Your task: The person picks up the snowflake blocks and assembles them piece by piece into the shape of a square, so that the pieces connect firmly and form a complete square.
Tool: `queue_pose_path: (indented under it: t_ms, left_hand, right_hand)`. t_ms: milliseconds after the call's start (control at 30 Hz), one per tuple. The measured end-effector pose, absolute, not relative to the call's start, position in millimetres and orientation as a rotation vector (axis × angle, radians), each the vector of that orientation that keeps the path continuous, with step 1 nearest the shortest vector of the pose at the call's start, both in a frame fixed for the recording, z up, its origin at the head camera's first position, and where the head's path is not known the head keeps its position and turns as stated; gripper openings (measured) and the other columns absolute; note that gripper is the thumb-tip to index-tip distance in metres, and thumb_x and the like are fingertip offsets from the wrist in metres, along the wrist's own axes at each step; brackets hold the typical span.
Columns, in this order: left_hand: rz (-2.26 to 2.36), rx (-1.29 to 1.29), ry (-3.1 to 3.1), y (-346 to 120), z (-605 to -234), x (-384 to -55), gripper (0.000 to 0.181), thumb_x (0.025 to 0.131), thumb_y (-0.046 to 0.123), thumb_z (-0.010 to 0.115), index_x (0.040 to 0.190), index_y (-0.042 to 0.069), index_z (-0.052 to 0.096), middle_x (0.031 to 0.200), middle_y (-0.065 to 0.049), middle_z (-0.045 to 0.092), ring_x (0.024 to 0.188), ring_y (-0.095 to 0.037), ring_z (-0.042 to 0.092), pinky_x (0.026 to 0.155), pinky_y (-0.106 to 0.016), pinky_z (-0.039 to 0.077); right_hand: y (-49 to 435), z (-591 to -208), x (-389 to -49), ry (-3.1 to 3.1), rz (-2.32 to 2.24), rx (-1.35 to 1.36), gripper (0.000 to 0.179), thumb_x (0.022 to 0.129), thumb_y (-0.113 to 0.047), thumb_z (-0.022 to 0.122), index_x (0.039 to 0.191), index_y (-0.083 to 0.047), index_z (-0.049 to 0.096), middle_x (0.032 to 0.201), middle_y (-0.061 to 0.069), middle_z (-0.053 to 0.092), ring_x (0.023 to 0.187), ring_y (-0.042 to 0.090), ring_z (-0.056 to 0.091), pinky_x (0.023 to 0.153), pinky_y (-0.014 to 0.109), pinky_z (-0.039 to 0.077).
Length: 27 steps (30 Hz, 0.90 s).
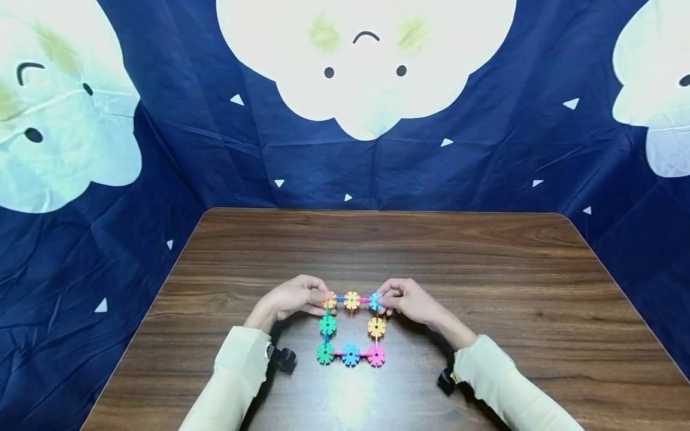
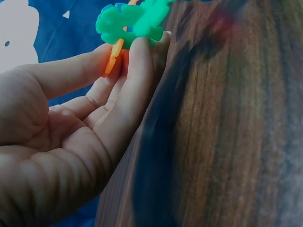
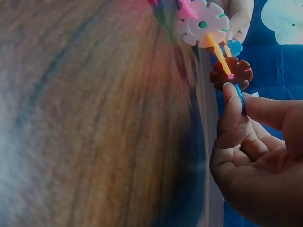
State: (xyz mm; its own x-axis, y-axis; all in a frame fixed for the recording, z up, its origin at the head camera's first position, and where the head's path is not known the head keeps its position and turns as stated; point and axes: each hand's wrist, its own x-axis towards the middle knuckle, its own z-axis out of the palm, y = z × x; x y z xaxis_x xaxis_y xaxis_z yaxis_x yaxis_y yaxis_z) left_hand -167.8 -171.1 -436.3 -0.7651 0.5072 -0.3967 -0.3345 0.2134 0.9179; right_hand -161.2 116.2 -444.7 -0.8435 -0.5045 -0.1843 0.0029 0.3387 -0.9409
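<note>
A square ring of interlocked snowflake discs hangs between both hands, facing the head camera. My left hand [image 1: 296, 296] pinches the orange disc [image 2: 113, 57] at its upper left corner between thumb and fingers. At the upper right corner, my right hand [image 1: 412, 301] pinches a blue disc [image 3: 240, 97]. A yellow disc [image 1: 352, 300] sits midway along the top. Green discs [image 1: 327, 325] run down the left side, and a yellow-orange disc [image 1: 377, 327] is on the right. Along the bottom are another blue disc [image 1: 351, 355] and a pink disc [image 1: 376, 355]. Thin edge-on discs join them.
Beneath the ring lies a dark wood-grain table [image 1: 485, 251]. A blue cloth [image 1: 372, 167] with white clouds hangs behind and at both sides. Black wrist devices [image 1: 284, 359] sit below each cuff.
</note>
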Motion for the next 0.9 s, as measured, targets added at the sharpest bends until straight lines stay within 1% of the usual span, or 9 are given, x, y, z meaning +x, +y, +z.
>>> queue_pose_path:
  t_ms: [167,267,500,733,833,900]
  left_hand:
    - [1.632,0.159,1.847,-169.4,-434.9,-167.0,0.007,0.094,0.003,0.055,0.09,-0.002,0.057,0.09,-0.008,0.062,0.085,-0.018,0.066,0.083,-0.035,0.059]
    - [1.634,0.157,1.866,-168.4,-432.9,-166.2,0.007,0.093,0.003,0.055,0.09,-0.002,0.056,0.09,-0.009,0.063,0.086,-0.02,0.067,0.082,-0.035,0.059]
    - [1.637,0.109,1.888,-164.6,-431.7,-165.6,0.007,0.093,0.002,0.056,0.089,-0.003,0.057,0.09,-0.01,0.063,0.087,-0.022,0.068,0.081,-0.035,0.059]
    - [1.632,0.083,1.912,-161.2,-432.3,-165.8,0.008,0.093,0.003,0.056,0.088,-0.003,0.058,0.095,-0.013,0.064,0.088,-0.023,0.069,0.079,-0.033,0.059]
    - [1.631,0.092,1.906,-161.2,-430.3,-165.9,0.008,0.093,0.003,0.056,0.089,-0.003,0.058,0.096,-0.012,0.063,0.087,-0.022,0.069,0.08,-0.033,0.059]
    - [1.633,0.096,1.891,-161.2,-429.5,-166.6,0.009,0.094,0.004,0.057,0.089,-0.003,0.058,0.094,-0.011,0.063,0.088,-0.021,0.069,0.081,-0.033,0.059]
  right_hand:
    - [113.8,-446.3,-160.3,2.2,-1.533,-0.443,0.013,0.088,-0.007,0.064,0.099,0.001,0.064,0.08,0.016,0.069,0.062,0.015,0.057,0.05,0.02,0.043]
    - [113.1,-446.5,-160.0,2.22,-1.539,-0.447,0.013,0.088,-0.007,0.064,0.098,0.001,0.063,0.076,0.014,0.067,0.061,0.015,0.056,0.05,0.02,0.042]
    - [113.1,-445.9,-159.5,2.222,-1.564,-0.447,0.012,0.089,-0.005,0.063,0.097,0.002,0.062,0.07,0.007,0.063,0.061,0.015,0.055,0.047,0.023,0.045]
    - [111.4,-442.1,-157.6,2.232,-1.55,-0.457,0.009,0.09,-0.005,0.06,0.097,0.0,0.062,0.071,0.01,0.064,0.059,0.016,0.054,0.046,0.025,0.046]
    - [113.0,-442.2,-157.7,2.229,-1.548,-0.457,0.009,0.09,-0.005,0.061,0.097,0.001,0.062,0.072,0.012,0.064,0.06,0.016,0.054,0.046,0.026,0.046]
    - [114.5,-442.6,-158.9,2.225,-1.544,-0.44,0.01,0.09,-0.007,0.062,0.098,0.001,0.062,0.072,0.012,0.064,0.06,0.016,0.055,0.048,0.025,0.047]
